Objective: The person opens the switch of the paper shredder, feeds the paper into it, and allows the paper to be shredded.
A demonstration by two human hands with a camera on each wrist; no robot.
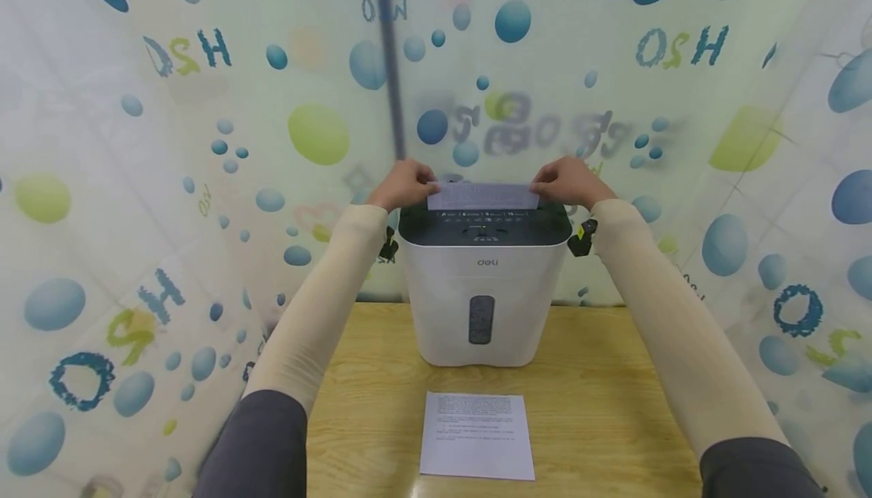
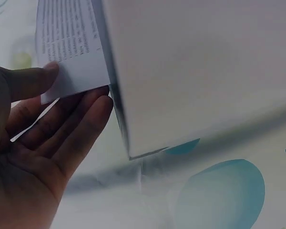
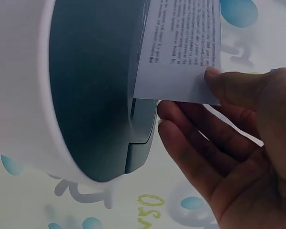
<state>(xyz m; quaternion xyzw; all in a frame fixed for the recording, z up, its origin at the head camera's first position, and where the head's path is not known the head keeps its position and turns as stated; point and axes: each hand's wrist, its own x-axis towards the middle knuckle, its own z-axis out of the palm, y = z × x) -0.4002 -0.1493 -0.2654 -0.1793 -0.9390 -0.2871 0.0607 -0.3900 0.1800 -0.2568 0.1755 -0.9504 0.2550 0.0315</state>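
Observation:
A printed sheet of paper [image 1: 482,196] stands in the top slot of a white paper shredder [image 1: 443,301] with a dark lid. My left hand [image 1: 403,183] pinches the sheet's left edge, thumb on the printed side, as the left wrist view shows along the paper [image 2: 76,71]. At the opposite edge my right hand [image 1: 569,182] pinches the same sheet. In the right wrist view the paper [image 3: 178,57] goes down beside the dark lid [image 3: 90,95]. Its lower part is hidden inside the shredder.
Another printed sheet [image 1: 477,445] lies flat on the wooden table [image 1: 368,392], in front of the shredder. Behind and to both sides hangs a curtain [image 1: 272,104] with blue and green dots and lettering.

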